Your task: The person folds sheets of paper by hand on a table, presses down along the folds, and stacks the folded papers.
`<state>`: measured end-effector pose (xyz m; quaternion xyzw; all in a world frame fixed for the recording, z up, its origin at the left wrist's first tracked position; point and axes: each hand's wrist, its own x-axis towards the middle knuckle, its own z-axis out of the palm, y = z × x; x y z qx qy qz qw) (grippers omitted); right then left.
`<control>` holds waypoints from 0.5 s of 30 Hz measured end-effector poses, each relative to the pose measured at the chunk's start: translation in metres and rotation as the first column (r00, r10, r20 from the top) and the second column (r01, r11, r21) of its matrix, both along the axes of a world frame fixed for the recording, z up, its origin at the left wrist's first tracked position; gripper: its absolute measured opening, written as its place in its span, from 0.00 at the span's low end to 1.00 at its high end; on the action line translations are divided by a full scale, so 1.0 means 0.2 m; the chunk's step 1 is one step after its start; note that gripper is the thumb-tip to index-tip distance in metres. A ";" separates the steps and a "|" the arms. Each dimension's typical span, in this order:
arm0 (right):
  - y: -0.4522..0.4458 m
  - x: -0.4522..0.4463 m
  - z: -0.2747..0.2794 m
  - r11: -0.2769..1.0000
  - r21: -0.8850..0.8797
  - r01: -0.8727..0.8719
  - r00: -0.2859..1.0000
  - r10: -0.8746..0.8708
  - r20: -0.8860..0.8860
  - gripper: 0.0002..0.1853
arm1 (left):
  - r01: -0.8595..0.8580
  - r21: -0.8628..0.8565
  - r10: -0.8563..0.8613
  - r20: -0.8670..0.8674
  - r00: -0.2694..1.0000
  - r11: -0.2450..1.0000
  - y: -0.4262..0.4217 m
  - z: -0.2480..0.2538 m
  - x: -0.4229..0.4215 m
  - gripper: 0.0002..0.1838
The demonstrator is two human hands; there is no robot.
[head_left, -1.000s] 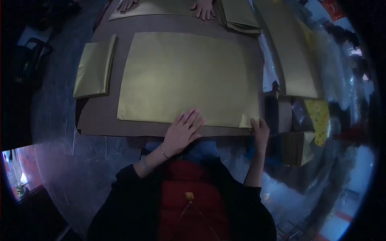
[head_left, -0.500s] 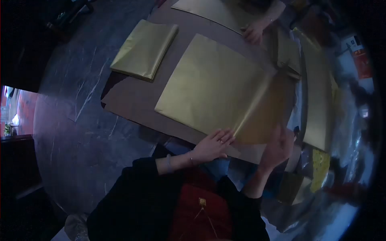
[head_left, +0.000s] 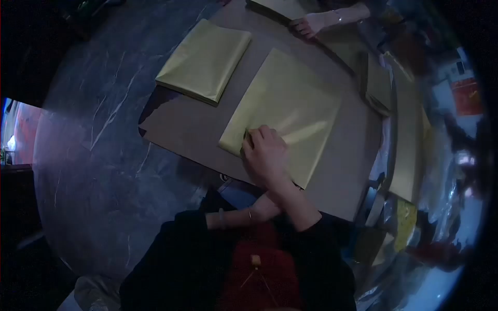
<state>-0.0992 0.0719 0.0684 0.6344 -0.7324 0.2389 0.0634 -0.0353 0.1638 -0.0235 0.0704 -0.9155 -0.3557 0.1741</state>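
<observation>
A sheet of gold paper (head_left: pixel 295 93) lies folded over on the brown tabletop in front of me. My right hand (head_left: pixel 267 155) presses on its near left part, with fingers curled together. A small dark shape shows by the thumb, and I cannot make out what it is. My left hand (head_left: pixel 265 208) sits low at the table's near edge, crossed by my right forearm, so its fingers are hidden. Left of the sheet is a stack of folded gold paper (head_left: pixel 207 62).
Across the brown table (head_left: pixel 181 132), another person's hand (head_left: pixel 307 26) rests on a gold sheet (head_left: pixel 277 9). A folded gold stack (head_left: pixel 377 83) stands near the right edge. Beyond it lies a long gold sheet (head_left: pixel 407 150). Dark marbled floor (head_left: pixel 104 150) is on the left.
The paper's right part, raised before, now lies folded over to the left. My right hand has crossed left over my left arm; my left hand has drawn back toward me.
</observation>
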 end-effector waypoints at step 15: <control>0.13 -0.01 -0.10 0.995 0.058 -0.087 0.995 0.089 -0.041 0.15 | -0.065 -0.294 0.063 -0.016 0.998 0.954 0.07 -0.16 -0.05 0.29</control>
